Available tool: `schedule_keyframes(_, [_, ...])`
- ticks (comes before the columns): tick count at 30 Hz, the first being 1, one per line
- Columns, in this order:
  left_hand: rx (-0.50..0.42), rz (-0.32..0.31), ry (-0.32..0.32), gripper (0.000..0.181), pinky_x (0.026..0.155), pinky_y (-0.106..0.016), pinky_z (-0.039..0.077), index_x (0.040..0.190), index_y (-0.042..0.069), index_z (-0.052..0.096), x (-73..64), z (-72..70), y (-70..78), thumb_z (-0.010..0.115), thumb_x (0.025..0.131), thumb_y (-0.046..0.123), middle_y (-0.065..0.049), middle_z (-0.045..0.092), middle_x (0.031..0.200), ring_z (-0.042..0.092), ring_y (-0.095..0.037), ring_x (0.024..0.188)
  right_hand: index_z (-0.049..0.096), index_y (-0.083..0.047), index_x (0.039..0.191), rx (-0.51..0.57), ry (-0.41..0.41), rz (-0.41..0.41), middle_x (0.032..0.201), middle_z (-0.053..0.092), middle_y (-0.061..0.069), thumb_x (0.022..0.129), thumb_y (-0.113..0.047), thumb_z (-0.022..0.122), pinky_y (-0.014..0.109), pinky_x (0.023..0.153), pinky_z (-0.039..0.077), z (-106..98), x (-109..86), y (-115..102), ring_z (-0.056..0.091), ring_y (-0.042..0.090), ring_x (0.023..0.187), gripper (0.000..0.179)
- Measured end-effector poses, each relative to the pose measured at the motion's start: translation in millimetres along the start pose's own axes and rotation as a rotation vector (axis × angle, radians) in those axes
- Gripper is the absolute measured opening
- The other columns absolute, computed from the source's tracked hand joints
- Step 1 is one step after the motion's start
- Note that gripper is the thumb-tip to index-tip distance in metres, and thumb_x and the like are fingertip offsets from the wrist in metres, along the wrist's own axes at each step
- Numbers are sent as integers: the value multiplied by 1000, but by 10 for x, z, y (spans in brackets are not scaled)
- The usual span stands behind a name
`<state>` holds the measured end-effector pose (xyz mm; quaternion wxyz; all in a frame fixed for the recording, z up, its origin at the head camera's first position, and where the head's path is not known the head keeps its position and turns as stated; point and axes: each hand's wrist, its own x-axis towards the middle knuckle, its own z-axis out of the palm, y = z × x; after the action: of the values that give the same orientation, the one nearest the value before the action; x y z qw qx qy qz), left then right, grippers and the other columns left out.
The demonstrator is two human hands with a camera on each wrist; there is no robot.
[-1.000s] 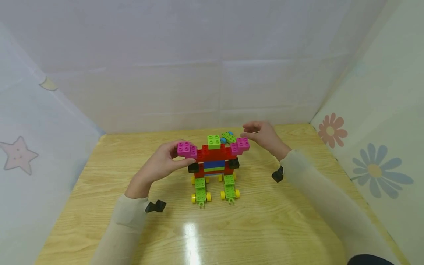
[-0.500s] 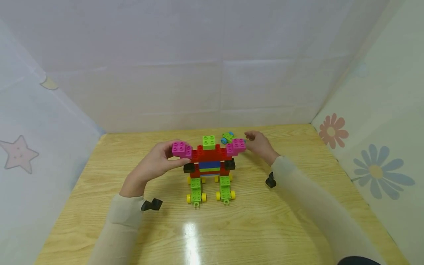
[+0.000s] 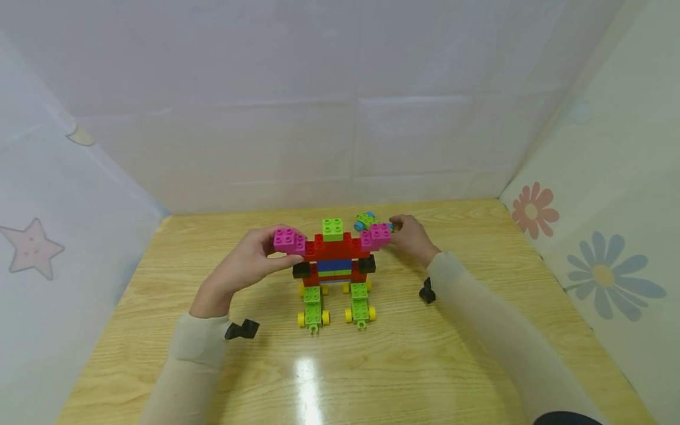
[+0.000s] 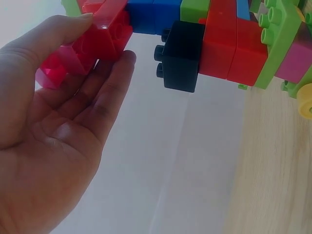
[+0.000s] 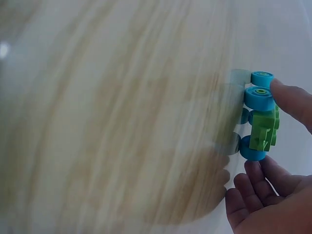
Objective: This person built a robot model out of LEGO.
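Note:
A brick-built figure stands on two lime legs with yellow wheels. Its body is red, blue and green, with black bricks at the sides, magenta arms and a lime block on top. My left hand holds its left magenta arm; in the left wrist view the thumb lies over red and magenta bricks, with the fingers beneath. Behind the figure is a small green wheeled base with blue wheels. My right hand pinches this base, thumb at one wheel, fingers at the opposite one; the figure's right arm partly covers it in the head view.
Both things stand on a glossy wooden table. A pale sheet hangs along the table's far edge, and patterned sheets flank it left and right. Black pieces project from the sleeve cuffs.
My right hand has come down and slightly left to the green wheeled base and now pinches it. The figure, held by my left hand, has shifted a little to the left.

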<state>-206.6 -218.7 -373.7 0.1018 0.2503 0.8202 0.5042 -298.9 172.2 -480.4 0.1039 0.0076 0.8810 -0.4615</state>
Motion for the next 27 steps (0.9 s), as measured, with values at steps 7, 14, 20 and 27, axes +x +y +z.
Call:
schedule_keyframes(7, [-2, 7, 4, 36, 96, -28, 65, 135, 5, 73, -9, 6, -25, 84, 101, 10, -12, 79, 126, 75, -20, 107, 50, 5, 163, -28, -5, -4, 153, 61, 25, 102, -23, 80, 57, 123, 51, 22, 2, -10, 57, 38, 134, 74])
schedule_keyframes(14, [7, 14, 2, 38, 97, -30, 64, 137, 7, 73, 3, 16, -12, 84, 101, 12, -11, 79, 127, 74, -22, 108, 52, 5, 162, -32, -13, 4, 157, 61, 25, 104, -24, 79, 59, 126, 49, -7, -19, -19, 58, 43, 145, 70])
schedule_keyframes(20, [7, 23, -7, 37, 97, -30, 64, 136, 6, 73, 22, 15, 8, 84, 101, 10, -11, 79, 126, 74, -20, 108, 50, 4, 163, -28, -20, 19, 156, 62, 25, 103, -27, 81, 59, 127, 49, -47, -36, -37, 58, 44, 145, 74])
schedule_keyframes(27, [8, 12, -1, 37, 97, -30, 64, 136, 5, 73, 10, 1, 5, 84, 101, 9, -11, 79, 126, 74, -21, 108, 49, 2, 165, -11, -28, 45, 160, 60, 23, 104, -23, 80, 57, 126, 50, -59, -43, -73, 57, 43, 148, 73])
